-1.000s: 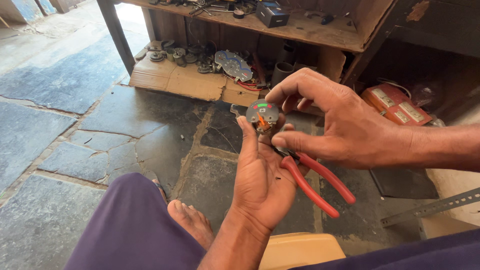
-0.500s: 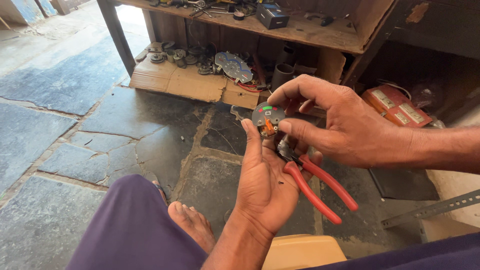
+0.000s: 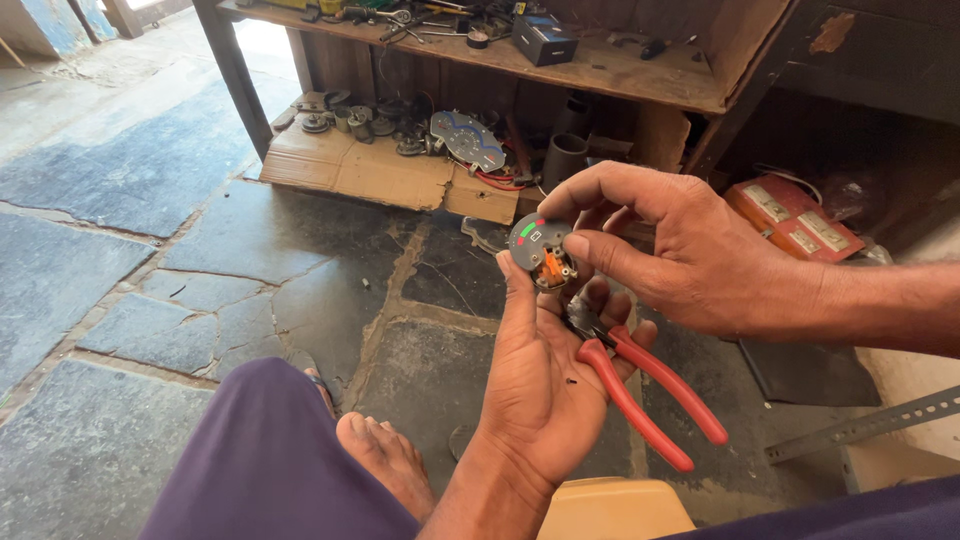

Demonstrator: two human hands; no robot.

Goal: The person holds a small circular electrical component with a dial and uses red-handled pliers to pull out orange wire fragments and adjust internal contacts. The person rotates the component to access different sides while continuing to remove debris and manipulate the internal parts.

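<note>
Clearly the small round gauge (image 3: pixel 538 248) sits at the fingertips of the left hand (image 3: pixel 545 380), whose palm also carries red pliers (image 3: pixel 640 390). The right hand (image 3: pixel 690 250) pinches the gauge rim. It looks light, stiff and somewhat fragile, best held by its edge. Far right lie red flat boxes (image 3: pixel 790 215); cardboard (image 3: pixel 385 175) lies under the shelf (image 3: pixel 600 70).

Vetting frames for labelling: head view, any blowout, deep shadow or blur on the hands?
Head view: sunlight blows out the floor at top left; the space under the wooden shelf falls into deep shadow at top right. The left hand, right hand, small round gauge and red-handled pliers are evenly lit and sharp, with no motion blur.
</note>
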